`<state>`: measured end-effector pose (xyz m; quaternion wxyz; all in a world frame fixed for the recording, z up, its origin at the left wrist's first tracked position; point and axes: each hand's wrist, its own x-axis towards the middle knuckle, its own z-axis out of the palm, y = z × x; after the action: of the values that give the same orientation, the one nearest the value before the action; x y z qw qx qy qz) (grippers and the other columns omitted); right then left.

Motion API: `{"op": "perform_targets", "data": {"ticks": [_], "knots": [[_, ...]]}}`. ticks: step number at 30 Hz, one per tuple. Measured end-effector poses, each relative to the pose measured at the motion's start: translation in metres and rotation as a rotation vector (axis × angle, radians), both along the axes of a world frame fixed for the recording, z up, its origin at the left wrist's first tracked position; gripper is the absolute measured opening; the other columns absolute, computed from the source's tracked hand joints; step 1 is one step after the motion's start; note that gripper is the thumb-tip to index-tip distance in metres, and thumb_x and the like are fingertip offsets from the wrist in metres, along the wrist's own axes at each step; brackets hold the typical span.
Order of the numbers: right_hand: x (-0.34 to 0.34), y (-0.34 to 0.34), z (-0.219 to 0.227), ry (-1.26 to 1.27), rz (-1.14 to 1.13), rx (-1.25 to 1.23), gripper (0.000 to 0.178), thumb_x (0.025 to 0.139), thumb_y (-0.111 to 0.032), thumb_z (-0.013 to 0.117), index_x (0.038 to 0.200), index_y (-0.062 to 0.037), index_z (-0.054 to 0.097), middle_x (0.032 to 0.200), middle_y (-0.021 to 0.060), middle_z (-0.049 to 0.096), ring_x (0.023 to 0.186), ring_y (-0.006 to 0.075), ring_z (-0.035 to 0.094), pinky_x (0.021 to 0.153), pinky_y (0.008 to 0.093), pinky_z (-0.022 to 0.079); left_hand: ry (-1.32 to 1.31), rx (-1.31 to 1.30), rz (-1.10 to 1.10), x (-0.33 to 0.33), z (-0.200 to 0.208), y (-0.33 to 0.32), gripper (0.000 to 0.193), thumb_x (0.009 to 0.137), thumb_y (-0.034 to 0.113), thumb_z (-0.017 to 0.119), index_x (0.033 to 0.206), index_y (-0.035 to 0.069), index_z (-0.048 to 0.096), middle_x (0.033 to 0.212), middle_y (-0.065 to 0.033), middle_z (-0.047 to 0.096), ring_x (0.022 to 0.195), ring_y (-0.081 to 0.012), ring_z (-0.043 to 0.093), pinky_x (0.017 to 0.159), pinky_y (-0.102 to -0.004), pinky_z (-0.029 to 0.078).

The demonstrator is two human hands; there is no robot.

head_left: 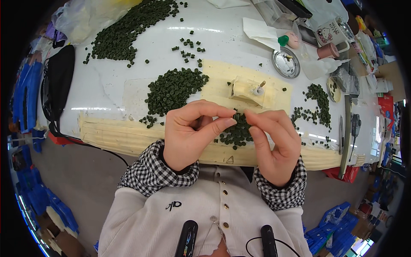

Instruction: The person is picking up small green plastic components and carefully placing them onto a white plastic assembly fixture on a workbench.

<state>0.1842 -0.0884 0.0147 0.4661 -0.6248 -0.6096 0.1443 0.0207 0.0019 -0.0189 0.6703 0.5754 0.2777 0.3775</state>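
Above the near edge of the table, my left hand (188, 132) pinches a tiny dark green piece (236, 115) between thumb and index fingertip. My right hand (277, 143) faces it from the other side, thumb and fingers drawn together close to that piece; what they grip, if anything, is too small to make out. Below the fingertips lies a small heap of dark green parts (235, 138), partly covered by my hands. Just beyond stands a cream tape-wrapped block (246, 92) with a short peg sticking up. Left of it spreads a larger heap of green parts (173, 91).
A long green pile (124, 32) reaches toward the far left, near a plastic bag (90, 19). On the right lie loose green parts (317, 107), a round metal lid (285, 63), a thread spool (328, 51), a mug (332, 34) and tweezers (341, 135). A black cloth item (58, 83) hangs at left.
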Motion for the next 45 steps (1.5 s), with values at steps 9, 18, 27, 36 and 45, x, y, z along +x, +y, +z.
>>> {"op": "perform_targets", "data": {"ticks": [9, 18, 27, 36, 45], "knots": [[-0.008, -0.003, -0.017, 0.119, 0.059, 0.012, 0.035, 0.079, 0.007, 0.065, 0.113, -0.0002, 0.066, 0.090, 0.0112, 0.061, 0.077, 0.0209, 0.058, 0.066, 0.0269, 0.047, 0.040, 0.012, -0.008, -0.001, 0.003, 0.001, 0.015, 0.080, -0.007, 0.069, 0.094, -0.002, 0.067, 0.085, -0.0038, 0.063, 0.068, -0.0045, 0.050, 0.061, -0.0182, 0.041], [-0.004, -0.003, -0.016, 0.083, 0.096, -0.031, 0.036, 0.077, 0.007, 0.067, 0.113, -0.0013, 0.067, 0.093, 0.0103, 0.063, 0.076, 0.0211, 0.059, 0.066, 0.0276, 0.048, 0.063, 0.021, -0.030, -0.001, 0.001, 0.001, 0.015, 0.080, -0.009, 0.068, 0.094, -0.002, 0.068, 0.088, -0.0068, 0.065, 0.075, -0.0077, 0.057, 0.064, -0.0195, 0.045], [0.001, 0.001, -0.020, -0.011, 0.144, 0.056, 0.037, 0.074, 0.007, 0.068, 0.110, -0.0007, 0.068, 0.092, 0.0099, 0.065, 0.073, 0.0209, 0.060, 0.062, 0.0282, 0.049, 0.075, 0.005, -0.064, -0.001, 0.001, 0.002, 0.014, 0.081, -0.008, 0.068, 0.094, -0.003, 0.068, 0.089, -0.0085, 0.066, 0.075, -0.0085, 0.058, 0.064, -0.0199, 0.045], [0.007, 0.001, -0.024, -0.154, 0.189, 0.121, 0.045, 0.066, 0.011, 0.065, 0.109, 0.0009, 0.068, 0.094, 0.0115, 0.066, 0.067, 0.0214, 0.060, 0.058, 0.0297, 0.049, 0.040, -0.033, -0.068, 0.001, -0.004, 0.002, 0.013, 0.081, -0.003, 0.070, 0.093, 0.000, 0.071, 0.080, 0.0002, 0.066, 0.060, 0.0007, 0.043, 0.053, -0.0161, 0.033], [0.004, 0.000, -0.026, -0.086, 0.152, 0.174, 0.042, 0.068, 0.010, 0.067, 0.109, -0.0004, 0.068, 0.094, 0.0105, 0.065, 0.069, 0.0203, 0.060, 0.059, 0.0288, 0.049, 0.018, -0.001, -0.065, 0.001, -0.002, 0.001, 0.014, 0.080, -0.002, 0.070, 0.094, -0.001, 0.071, 0.081, 0.0004, 0.066, 0.059, 0.0010, 0.042, 0.052, -0.0155, 0.032]]}}
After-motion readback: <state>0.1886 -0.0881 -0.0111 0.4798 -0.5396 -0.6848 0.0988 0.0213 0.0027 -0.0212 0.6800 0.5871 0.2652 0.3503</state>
